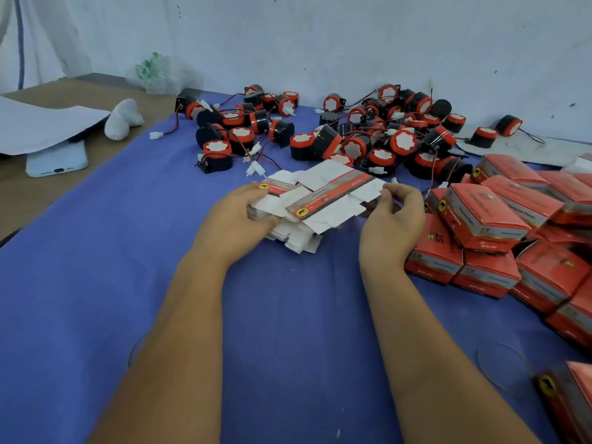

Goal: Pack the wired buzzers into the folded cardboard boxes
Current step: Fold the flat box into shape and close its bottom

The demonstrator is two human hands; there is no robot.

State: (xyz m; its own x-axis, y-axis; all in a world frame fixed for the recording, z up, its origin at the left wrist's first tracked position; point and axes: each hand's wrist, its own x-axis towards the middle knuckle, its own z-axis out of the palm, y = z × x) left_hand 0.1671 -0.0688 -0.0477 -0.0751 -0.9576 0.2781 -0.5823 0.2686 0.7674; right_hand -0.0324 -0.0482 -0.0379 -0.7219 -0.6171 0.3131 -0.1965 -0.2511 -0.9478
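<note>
A flat unfolded carton blank (333,200) is held just above a stack of further blanks (288,232), and this stack is taken here as the landmark. Nearest to the camera, the left hand (237,216) is laid on the left end of the stack, with its fingers curled round the edges of the blanks; whether the top blank alone or several are gripped there cannot be told. The right hand (395,213) is on the right of the stack, and the right end flap of the top blank is pinched between its thumb and fingers. The long axis of the blank runs from left to right between the two hands, a little tilted, so both hands are equally near to it, one at each end; it is judged that the coming move, the opening of the blank into a box, depends on this hold at both ends. To the right of the stack a heap of folded red boxes (487,216) is seen, roughly fifteen, some cut by the frame edge. Behind the stack, toward the wall, the wired buzzers (355,136) are scattered on the blue cloth of the table (96,251); about fifty can be estimated, an exact count being not possible. Far left of the stack, one phone (57,161) and one white object (121,118) are lying.
</note>
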